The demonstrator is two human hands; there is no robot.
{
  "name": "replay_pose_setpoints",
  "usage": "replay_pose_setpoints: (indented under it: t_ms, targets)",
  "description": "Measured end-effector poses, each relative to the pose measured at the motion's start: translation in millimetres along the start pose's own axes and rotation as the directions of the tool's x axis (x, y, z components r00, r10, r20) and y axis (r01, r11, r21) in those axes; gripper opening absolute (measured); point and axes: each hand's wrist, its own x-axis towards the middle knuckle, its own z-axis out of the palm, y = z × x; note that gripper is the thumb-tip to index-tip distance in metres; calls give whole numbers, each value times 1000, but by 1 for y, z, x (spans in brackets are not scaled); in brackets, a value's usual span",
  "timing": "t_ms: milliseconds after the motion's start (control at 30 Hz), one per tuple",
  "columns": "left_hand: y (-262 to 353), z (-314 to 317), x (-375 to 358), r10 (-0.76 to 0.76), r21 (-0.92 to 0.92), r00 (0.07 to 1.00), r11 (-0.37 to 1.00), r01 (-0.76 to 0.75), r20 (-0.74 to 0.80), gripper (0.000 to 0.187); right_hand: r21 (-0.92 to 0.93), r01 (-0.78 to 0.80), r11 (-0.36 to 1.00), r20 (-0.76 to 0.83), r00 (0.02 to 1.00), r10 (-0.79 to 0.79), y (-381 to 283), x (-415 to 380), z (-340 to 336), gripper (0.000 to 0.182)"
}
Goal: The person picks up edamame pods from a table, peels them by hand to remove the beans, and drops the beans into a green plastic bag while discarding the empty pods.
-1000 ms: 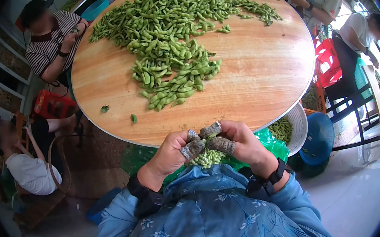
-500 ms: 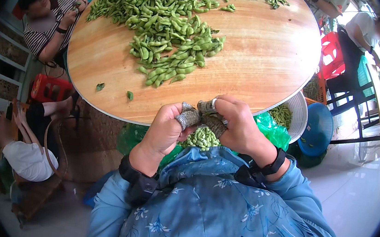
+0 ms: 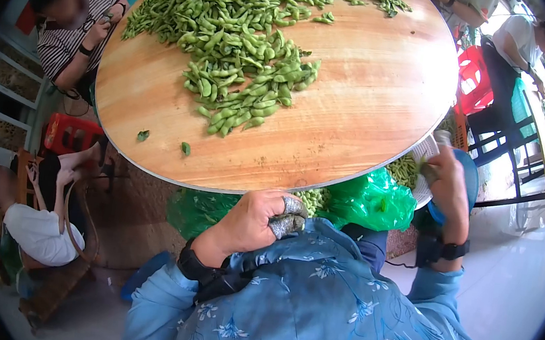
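My left hand [image 3: 257,218] is closed in front of the table's near edge, just above the blue floral apron [image 3: 300,286]. Grey wrapping covers its thumb and forefinger, which press together; anything between them is hidden. Out to the right, my right hand [image 3: 449,185] hangs over the rim of a white basket [image 3: 429,150] holding green pods [image 3: 404,170]. Its wrapped fingertips are apart, with nothing seen between them. Shelled green beans [image 3: 312,201] lie below the table edge, beside a green plastic bag [image 3: 372,200]. A large heap of edamame pods [image 3: 246,41] covers the far left of the tabletop.
The round wooden table [image 3: 360,93] spans the front. A blue basin [image 3: 464,183] and a red chair [image 3: 475,78] are at the right. On the left sit a person in stripes [image 3: 77,37] and a person in white [image 3: 43,232], near a red stool [image 3: 70,135].
My hands were together in front of the table. My right hand has swung right to the white basket, while my left has stayed near the apron, moving slightly right and down.
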Motion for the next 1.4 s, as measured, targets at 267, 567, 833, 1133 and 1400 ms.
replay_pose_setpoints:
  t_ms: [267, 567, 833, 1133, 1400]
  targets:
    - [-3, -33, 28, 102, 324, 933, 946, 16, -345, 11, -150, -155, 976, -320, 942, 101, 66, 1, -21, 20]
    - [-54, -58, 76, 94, 730, 963, 672, 127, -254, 14, 492, 33, 870, -48, 999, -11, 6, 3, 18, 15]
    - [-15, -33, 60, -139, 99, 920, 977, 188, -367, 19, 854, -186, 485, 341, 905, -254, -89, 4, 80, 28]
    - [-3, -17, 44, -277, -582, 900, 812, 31, -337, 21, 909, -245, 336, 371, 845, -386, -117, 15, 94, 21]
    - [3, -24, 35, -344, -550, 937, 771, 321, 65, 19, 901, -124, 415, 317, 841, -438, -115, 16, 94, 23]
